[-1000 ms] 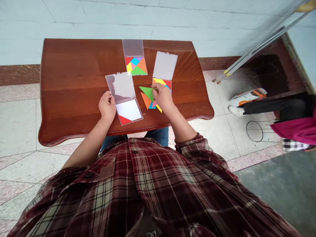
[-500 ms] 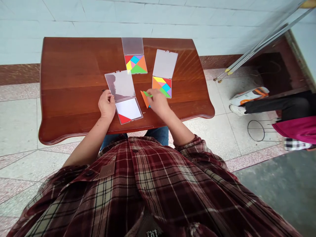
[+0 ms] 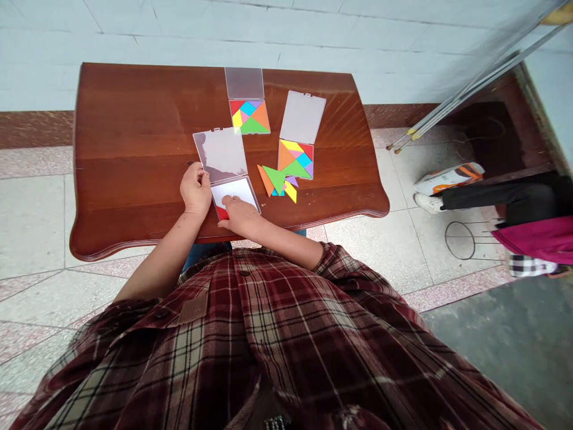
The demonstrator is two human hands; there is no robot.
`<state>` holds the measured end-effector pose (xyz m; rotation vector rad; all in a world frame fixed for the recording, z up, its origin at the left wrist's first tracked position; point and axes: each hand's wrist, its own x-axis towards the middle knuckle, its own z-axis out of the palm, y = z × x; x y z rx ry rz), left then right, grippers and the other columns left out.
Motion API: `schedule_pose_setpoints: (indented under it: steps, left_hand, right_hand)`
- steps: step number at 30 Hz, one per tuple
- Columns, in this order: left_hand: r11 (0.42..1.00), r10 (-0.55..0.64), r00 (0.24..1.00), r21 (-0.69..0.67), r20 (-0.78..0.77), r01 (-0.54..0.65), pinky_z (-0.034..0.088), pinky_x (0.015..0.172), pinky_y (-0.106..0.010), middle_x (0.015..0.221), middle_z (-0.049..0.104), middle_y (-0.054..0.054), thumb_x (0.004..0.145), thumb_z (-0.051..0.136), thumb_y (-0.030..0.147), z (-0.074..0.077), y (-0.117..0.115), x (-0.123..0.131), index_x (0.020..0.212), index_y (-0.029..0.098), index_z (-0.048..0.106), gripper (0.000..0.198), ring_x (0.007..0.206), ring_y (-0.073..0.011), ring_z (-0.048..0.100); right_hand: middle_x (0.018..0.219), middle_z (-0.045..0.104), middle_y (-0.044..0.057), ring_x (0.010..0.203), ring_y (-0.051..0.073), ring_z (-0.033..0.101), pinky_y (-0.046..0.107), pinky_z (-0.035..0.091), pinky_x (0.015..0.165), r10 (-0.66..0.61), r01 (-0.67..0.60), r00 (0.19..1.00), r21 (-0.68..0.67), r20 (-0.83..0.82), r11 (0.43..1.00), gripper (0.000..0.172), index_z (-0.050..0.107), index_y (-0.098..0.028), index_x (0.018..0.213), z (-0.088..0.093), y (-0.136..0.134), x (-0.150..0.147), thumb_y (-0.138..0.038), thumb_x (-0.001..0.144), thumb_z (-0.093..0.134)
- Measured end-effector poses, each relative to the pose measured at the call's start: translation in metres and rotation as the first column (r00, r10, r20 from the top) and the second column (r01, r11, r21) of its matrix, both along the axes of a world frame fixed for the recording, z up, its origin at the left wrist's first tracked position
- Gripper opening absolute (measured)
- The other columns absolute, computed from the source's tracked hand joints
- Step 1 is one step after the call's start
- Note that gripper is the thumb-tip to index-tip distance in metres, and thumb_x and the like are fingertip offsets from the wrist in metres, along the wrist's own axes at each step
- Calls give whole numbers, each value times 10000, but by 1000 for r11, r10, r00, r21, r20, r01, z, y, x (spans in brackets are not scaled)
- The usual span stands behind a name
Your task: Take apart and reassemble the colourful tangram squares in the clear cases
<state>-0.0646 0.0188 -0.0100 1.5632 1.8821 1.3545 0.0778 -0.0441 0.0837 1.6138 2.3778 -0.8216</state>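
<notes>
An open clear plastic case point(image 3: 224, 164) lies near the front of the brown table point(image 3: 125, 149), its lid flipped back and its white tray holding a red triangle point(image 3: 221, 212). My left hand point(image 3: 195, 190) pinches the case's left edge at the hinge. My right hand point(image 3: 238, 214) lies over the tray's front corner, fingertips on the red triangle. A loose heap of coloured tangram pieces point(image 3: 277, 181), with a green triangle on top, lies to the right of the case.
Two more open cases with full tangram sets sit further back, one at the middle point(image 3: 249, 116), one at the right point(image 3: 296, 159). Right of the table, another person's legs and shoe point(image 3: 447, 178) rest on the tiled floor.
My right hand left the loose pieces and moved left to the near case's tray. The green triangle now lies free on the heap. My left hand has stayed on the case.
</notes>
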Motion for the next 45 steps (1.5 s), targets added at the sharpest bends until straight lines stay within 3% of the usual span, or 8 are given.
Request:
schedule_pose_setpoints:
  steps: [4,10,15,19,23,29,37,45]
  left_hand:
    - [1000,-5,1000,2,2,5,548,800,-336,793,641,-6,809,539,184,-1,0,0,927,190,580,125,718,-148,634]
    - [1000,-21,1000,9,7,20,544,815,-334,782,631,1,819,541,227,-3,0,-2,933,195,580,124,721,-145,629]
    - [1000,-22,1000,-3,-7,22,540,859,-343,814,640,-2,824,549,224,0,-1,-2,949,197,585,133,765,-151,642]
    - [1000,-17,1000,4,6,17,549,857,-340,821,648,-3,826,556,232,0,-1,-1,961,199,595,144,758,-148,647]
    - [1000,-22,1000,18,14,21,550,875,-345,820,644,0,843,561,272,-2,0,-1,975,202,600,155,757,-144,649]
    - [1000,-27,1000,12,10,27,551,874,-354,815,639,-7,851,563,288,-4,2,-2,953,199,590,138,750,-146,650]
    - [999,-32,999,3,14,32,555,877,-367,819,639,-13,831,554,219,-4,3,-2,966,190,588,142,764,-152,658]
    - [1000,-24,999,4,24,24,553,902,-368,820,639,-7,845,560,227,-4,1,-2,975,194,592,138,778,-148,662]
  right_hand:
    - [1210,634,145,1046,258,625,322,466,815,-5,4,999,-43,-36,999,480,552,-127,1223,-3,8,3,-383,852,718]
    - [971,669,56,848,161,576,259,350,675,34,-45,990,-85,-134,995,102,637,-162,926,-9,18,10,-254,913,594]
    - [783,569,-23,713,102,497,219,350,665,-42,-11,947,-165,-318,986,60,600,-157,860,-7,37,22,-181,903,565]
    - [786,557,-30,632,89,485,221,371,649,-106,53,931,-158,-350,986,155,607,-164,990,10,57,37,-126,913,477]
    - [816,618,-4,682,105,500,239,358,686,116,-146,972,-139,-206,979,220,674,-168,944,23,64,47,-78,878,485]
    - [820,675,21,716,124,509,256,326,668,326,-334,942,-111,-82,936,287,745,-174,853,11,64,51,-2,792,524]
    - [780,662,14,682,120,497,278,288,643,372,-374,927,-79,-42,924,281,739,-184,750,11,65,56,19,755,544]
    - [856,681,42,757,150,547,299,325,700,402,-401,916,-82,-10,912,266,742,-179,796,15,59,60,-15,783,533]
